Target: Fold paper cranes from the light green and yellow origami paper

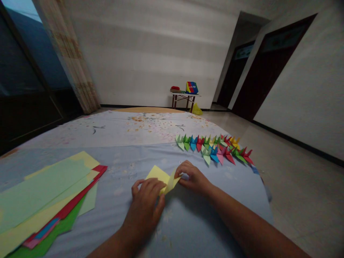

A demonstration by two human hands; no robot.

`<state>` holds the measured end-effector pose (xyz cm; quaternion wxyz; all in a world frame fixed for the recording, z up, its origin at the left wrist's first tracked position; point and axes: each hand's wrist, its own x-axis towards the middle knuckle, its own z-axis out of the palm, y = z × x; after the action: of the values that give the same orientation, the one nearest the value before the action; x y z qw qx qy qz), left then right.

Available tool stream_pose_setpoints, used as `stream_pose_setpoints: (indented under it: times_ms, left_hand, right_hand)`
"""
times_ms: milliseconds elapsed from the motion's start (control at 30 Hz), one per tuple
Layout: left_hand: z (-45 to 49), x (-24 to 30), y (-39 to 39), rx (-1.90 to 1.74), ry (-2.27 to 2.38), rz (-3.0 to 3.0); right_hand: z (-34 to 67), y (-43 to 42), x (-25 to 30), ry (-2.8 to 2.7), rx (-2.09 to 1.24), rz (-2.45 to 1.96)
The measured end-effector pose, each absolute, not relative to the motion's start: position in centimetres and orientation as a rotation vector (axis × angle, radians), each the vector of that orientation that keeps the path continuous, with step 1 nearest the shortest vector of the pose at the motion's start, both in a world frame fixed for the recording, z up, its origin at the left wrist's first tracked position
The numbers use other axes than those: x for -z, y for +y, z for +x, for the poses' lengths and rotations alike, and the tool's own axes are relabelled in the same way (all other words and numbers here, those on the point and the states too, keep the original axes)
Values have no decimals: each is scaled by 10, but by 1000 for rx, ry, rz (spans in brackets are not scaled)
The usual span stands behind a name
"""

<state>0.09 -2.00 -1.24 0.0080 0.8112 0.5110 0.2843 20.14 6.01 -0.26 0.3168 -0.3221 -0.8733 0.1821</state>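
Observation:
A partly folded sheet of yellow paper point(158, 173) lies on the cloth-covered table point(188, 225) in front of me. My left hand point(147, 199) rests on its near left part, fingers bent over the paper and pressing it down. On the right side, my right hand point(192, 177) pinches a raised flap between thumb and fingers. The flap stands up at an angle from the rest of the sheet. Part of the paper is hidden under my left fingers.
A fanned stack of coloured paper sheets point(48, 190) lies at the left. Rows of folded paper cranes point(220, 154) stand near the table's right edge. Beyond the table, a small stand point(185, 94) by the wall holds a colourful box point(191, 87). A yellow bag point(196, 109) sits beneath it.

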Motion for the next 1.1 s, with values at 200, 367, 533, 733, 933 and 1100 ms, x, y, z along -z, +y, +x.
stream_pose_setpoints:
  times_ms: [200, 367, 533, 733, 933, 1100]
  left_hand:
    - [8, 15, -26, -661, 1550, 2627]
    - [8, 14, -24, -603, 1560, 2602]
    - [7, 15, -24, -571, 1592, 2591]
    - [7, 15, -25, -566, 1571, 2605]
    - [6, 15, -21, -536, 1612, 2621]
    - [3, 19, -19, -512, 1621, 2676]
  right_hand:
    - [216, 57, 5, -2399, -399, -870]
    - [221, 53, -7, -2490, -298, -860]
    - [229, 57, -6, -2646, -369, -870]
    - [231, 67, 7, -2575, -379, -1014]
    - [235, 70, 8, -2587, -431, -1006]
    - [242, 69, 3, -2635, -545, -937]
